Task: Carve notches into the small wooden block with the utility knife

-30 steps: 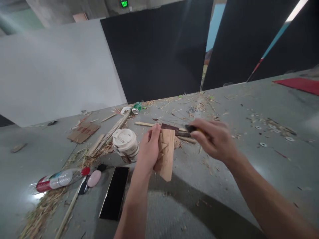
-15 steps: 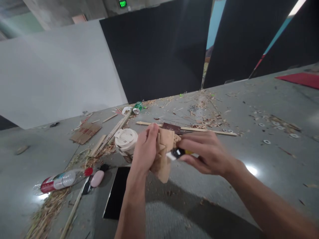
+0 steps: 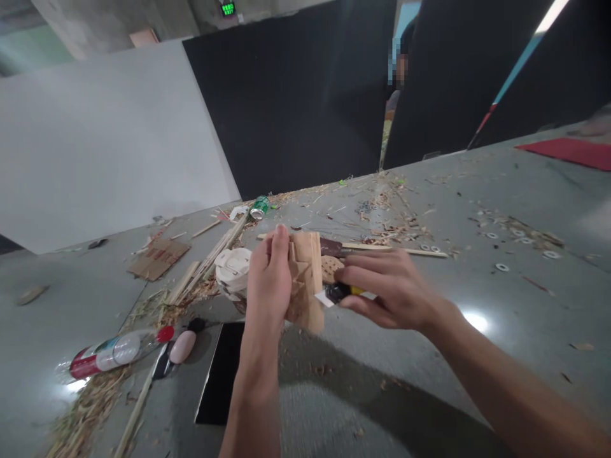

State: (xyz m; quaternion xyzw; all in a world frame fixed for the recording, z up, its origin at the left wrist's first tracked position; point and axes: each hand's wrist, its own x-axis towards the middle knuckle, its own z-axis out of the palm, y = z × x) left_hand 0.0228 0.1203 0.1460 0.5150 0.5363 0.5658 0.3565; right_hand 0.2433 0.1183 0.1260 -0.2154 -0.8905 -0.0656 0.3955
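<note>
My left hand (image 3: 270, 280) is closed round a carved block of wood (image 3: 306, 280), with stepped cuts on its face and the thumb pointing up along its edge. In my right hand (image 3: 382, 286) is a utility knife (image 3: 340, 292) with a black and yellow body. Its short blade points left at the block's right edge; whether it touches the wood I cannot tell. Behind my right fingers lies a round, tan piece with small holes (image 3: 330, 268). A cup with a white lid (image 3: 233, 270) stands just left of my left hand, partly hidden by it.
Left on the floor are a plastic bottle (image 3: 114, 352), a pink rounded object (image 3: 182, 347), a black flat panel (image 3: 220, 372) and a cardboard piece (image 3: 159, 258). A green can (image 3: 259, 207), wood strips (image 3: 214, 254), shavings and metal washers (image 3: 501, 268) lie farther off. A person shows between the dark panels.
The wooden block has turned in my left hand, showing its side edge more upright. The knife stays close to its right edge. A person has appeared in the gap between the panels.
</note>
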